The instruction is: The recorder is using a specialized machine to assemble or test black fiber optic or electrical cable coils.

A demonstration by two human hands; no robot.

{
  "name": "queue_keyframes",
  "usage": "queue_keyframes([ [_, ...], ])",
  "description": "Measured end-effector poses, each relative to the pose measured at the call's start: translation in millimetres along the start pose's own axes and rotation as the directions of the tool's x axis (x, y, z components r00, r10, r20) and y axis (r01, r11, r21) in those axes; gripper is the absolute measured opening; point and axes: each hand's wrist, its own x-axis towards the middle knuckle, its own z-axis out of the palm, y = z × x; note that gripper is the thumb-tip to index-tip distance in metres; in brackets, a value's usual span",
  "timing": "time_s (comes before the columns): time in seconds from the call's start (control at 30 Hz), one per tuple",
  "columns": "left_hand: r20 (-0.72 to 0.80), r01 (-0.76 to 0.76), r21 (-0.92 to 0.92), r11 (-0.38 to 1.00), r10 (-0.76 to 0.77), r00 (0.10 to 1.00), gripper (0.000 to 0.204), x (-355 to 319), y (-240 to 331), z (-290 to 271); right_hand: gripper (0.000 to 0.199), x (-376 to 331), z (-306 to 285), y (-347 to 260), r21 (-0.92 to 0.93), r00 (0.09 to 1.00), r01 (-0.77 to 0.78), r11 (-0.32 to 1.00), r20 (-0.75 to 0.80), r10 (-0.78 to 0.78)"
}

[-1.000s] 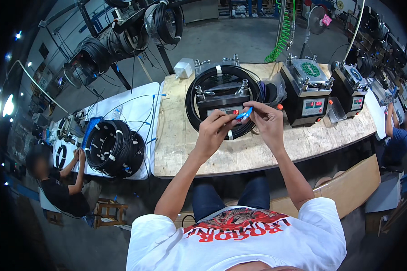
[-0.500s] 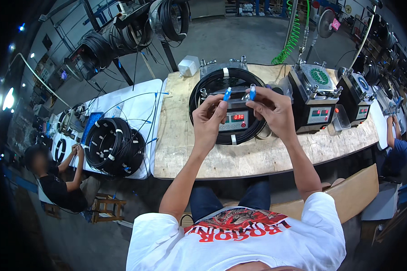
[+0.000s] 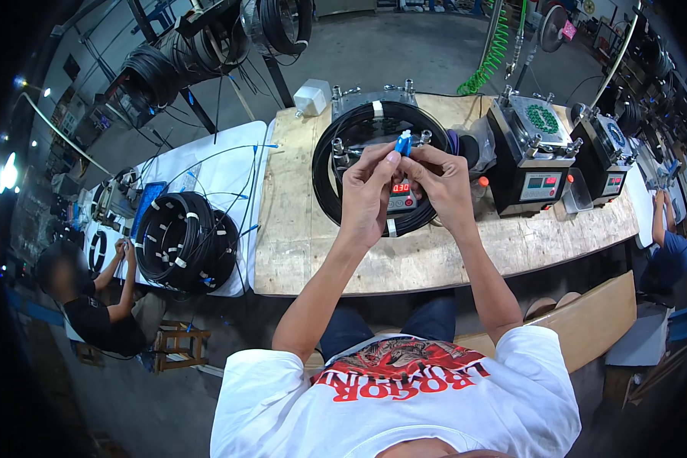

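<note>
Above a machine with a lit red display (image 3: 401, 188), both my hands come together at the fingertips. My left hand (image 3: 369, 192) is closed in a pinch on a small blue fibre-optic connector with a white tip (image 3: 403, 143). Against it my right hand (image 3: 444, 183) is closed too, thumb and fingers around a second blue piece that mostly hides between the fingers. Behind them a large coil of black cable (image 3: 327, 164), tied with white bands, rings the machine on the wooden bench (image 3: 298, 252).
Two more machines, one with a green ring of parts (image 3: 542, 118), stand to the right. A white box (image 3: 311, 98) sits at the back. More black cable coils (image 3: 183, 237) lie on the white left table, where a co-worker (image 3: 103, 305) sits. Another person (image 3: 672, 229) works far right.
My hands have come together from a small gap apart, so the blue connectors now meet between my fingertips. The view has shifted slightly.
</note>
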Motion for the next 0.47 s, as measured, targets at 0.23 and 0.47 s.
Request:
queue_keyframes([
  [0.23, -0.09, -0.076, 0.098, 0.992, 0.085, 0.992, 0.024, -10, -10, 10, 0.02, -7, 3, 9, -0.093, 0.994, 0.11, 0.99, 0.024, -0.108],
  [0.47, 0.132, -0.133, 0.545, 0.828, 0.073, 0.989, 0.029, -1, 17, 4, 0.016, -15, -6, 10, -0.207, 0.991, 0.13, 0.97, 0.055, -0.122],
])
